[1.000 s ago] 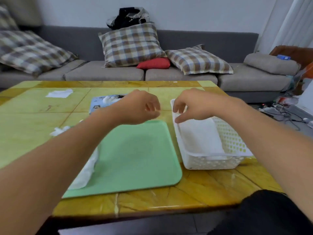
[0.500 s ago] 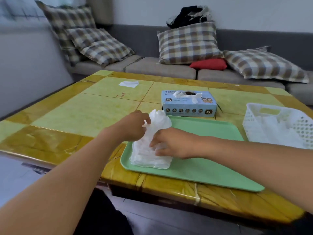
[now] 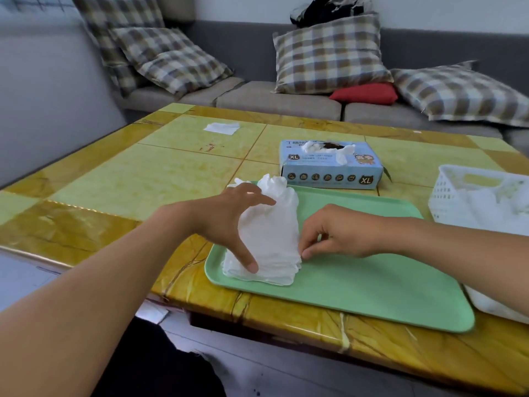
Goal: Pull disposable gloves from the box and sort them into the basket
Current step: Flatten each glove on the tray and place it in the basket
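A stack of white disposable gloves (image 3: 269, 239) lies on the left end of a green tray (image 3: 357, 285). My left hand (image 3: 229, 216) rests spread on the stack, thumb pressing its near edge and fingers on its far part. My right hand (image 3: 335, 233) pinches the stack's right edge between thumb and fingers. Behind the tray sits the blue glove box (image 3: 332, 166) marked XL, with white gloves poking out of its top opening. The white plastic basket (image 3: 455, 193) stands at the right, holding white gloves.
A white scrap of paper (image 3: 221, 128) lies on the far left of the yellow tiled table (image 3: 137, 179). A grey sofa with checked cushions (image 3: 329, 54) runs behind the table. The table's near edge passes just below the tray.
My hands left the basket and came to the glove stack on the tray; the view swung left. Since half a second ago, my left hand has spread flat and my right pinches the stack's edge.
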Demonstrator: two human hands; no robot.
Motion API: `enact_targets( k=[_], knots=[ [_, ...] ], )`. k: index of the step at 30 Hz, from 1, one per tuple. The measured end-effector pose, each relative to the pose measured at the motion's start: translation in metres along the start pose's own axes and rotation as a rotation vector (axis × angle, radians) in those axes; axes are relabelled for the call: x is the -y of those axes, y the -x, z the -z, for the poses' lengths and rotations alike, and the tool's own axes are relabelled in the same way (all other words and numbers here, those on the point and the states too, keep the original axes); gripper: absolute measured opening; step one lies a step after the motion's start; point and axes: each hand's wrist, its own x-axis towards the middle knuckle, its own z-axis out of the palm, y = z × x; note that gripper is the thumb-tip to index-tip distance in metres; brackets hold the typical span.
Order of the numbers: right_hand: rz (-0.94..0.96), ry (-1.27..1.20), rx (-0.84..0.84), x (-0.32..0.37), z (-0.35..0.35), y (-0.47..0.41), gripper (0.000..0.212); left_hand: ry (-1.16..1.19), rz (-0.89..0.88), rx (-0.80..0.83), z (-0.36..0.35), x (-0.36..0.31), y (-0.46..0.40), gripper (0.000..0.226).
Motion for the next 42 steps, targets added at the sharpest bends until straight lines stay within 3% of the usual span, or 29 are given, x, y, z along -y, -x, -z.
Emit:
enact_targets(
  k=[2,4,7,9,12,15,21,26,30,35,38,40,42],
  knots=[
    [-0.018,0.092,0.035,-0.003,0.002,0.01,0.008,0.007,-0.02,-0.018,0.0,-0.002,0.0,0.126],
    [-0.013,0.084,-0.047,-0.003,0.005,0.018,0.008,0.003,-0.068,-0.076,-0.002,-0.005,-0.001,0.108],
    [0.009,-0.07,-0.193,0.006,0.005,0.019,0.032,0.046,-0.154,-0.173,0.0,-0.009,-0.001,0.075],
    [0.023,-0.089,-0.181,0.014,-0.003,0.014,0.04,0.068,-0.168,-0.194,0.004,-0.008,0.0,0.061],
    [0.031,-0.029,-0.135,0.02,-0.018,-0.001,0.022,0.071,-0.151,-0.172,0.005,-0.004,0.002,0.047],
    [-0.026,-0.06,-0.141,0.019,-0.013,-0.006,0.005,0.094,-0.137,-0.127,0.003,-0.007,0.005,0.049],
    [-0.058,-0.042,0.01,-0.001,0.006,0.02,0.004,-0.002,-0.023,-0.046,-0.005,0.002,0.006,0.12],
    [-0.101,-0.088,0.058,-0.008,0.016,0.032,0.005,-0.004,0.001,-0.036,-0.007,0.003,0.005,0.128],
    [-0.152,-0.32,-0.049,-0.002,0.006,0.027,0.004,0.079,-0.011,-0.172,-0.008,-0.001,0.003,0.113],
    [-0.178,-0.516,-0.066,0.013,-0.005,0.018,0.014,0.092,-0.178,-0.396,-0.011,-0.004,-0.003,0.057],
    [-0.19,-0.535,-0.109,0.017,-0.009,0.016,0.015,0.143,-0.249,-0.341,-0.011,-0.009,-0.002,0.027],
    [-0.184,-0.54,-0.161,0.017,-0.012,0.015,0.014,0.177,-0.243,-0.248,-0.013,-0.015,0.001,0.028],
    [-0.19,-0.533,-0.149,0.017,-0.015,0.013,0.028,0.18,-0.203,-0.176,-0.018,-0.022,0.001,0.039]
  ],
)
